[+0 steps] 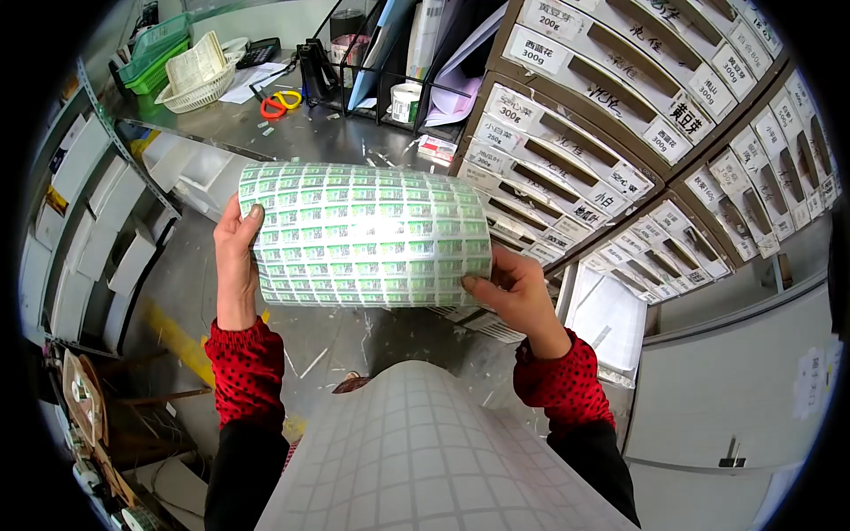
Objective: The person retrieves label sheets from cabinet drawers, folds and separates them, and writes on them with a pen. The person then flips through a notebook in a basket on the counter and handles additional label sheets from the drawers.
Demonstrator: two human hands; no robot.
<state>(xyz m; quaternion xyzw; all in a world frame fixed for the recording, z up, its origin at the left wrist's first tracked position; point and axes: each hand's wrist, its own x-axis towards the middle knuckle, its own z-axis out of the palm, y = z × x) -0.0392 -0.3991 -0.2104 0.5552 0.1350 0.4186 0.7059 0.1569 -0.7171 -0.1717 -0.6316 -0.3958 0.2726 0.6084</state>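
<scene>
A wide, curved sheet of green and white labels (372,234) is held up in front of the metal desk. At its left edge my left hand (237,257) grips it, thumb on the front. My right hand (518,292) pinches the lower right edge, thumb on the front and fingers partly hidden behind. Nearer my body, a long white sheet with a pale grid (425,451) stretches down to the bottom of the view, and no hand touches it.
Labelled drawers (567,133) fill the right side. On the desk (204,124) are orange-handled scissors (272,108), a white basket (202,88) and a black file rack (382,97). Shelves with white bins (84,168) stand at left. A grey cabinet (726,380) is at lower right.
</scene>
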